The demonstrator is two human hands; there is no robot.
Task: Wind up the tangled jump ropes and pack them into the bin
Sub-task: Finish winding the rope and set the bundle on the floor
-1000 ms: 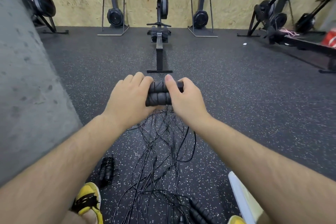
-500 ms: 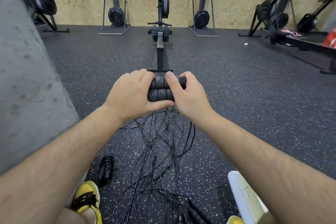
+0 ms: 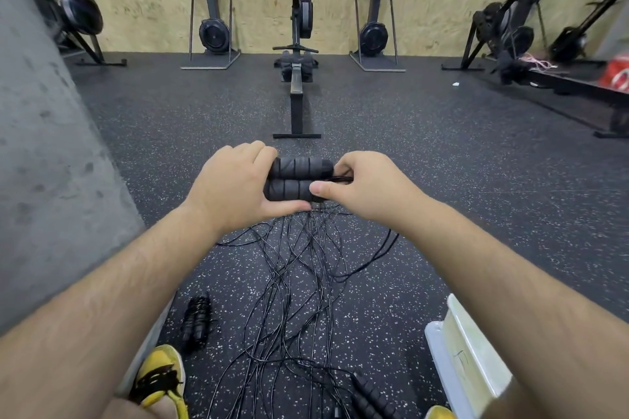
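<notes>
Grips with left hand (image 3: 235, 187), fingers curled close together, the left ends of two black ribbed foam handles (image 3: 299, 177), stacked level just short of the rowing machine (image 3: 296, 102). Pinches with right hand (image 3: 369, 187) a thin black cord (image 3: 341, 177) at their right ends, thumb pressed on the lower one.

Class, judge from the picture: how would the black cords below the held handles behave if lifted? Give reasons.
Probably floppy: the cords sag from the handles in loose curves and loops across the floor. Likely light, being very thin. They would probably snag and drag each other, since many strands cross in a tangle.
</notes>
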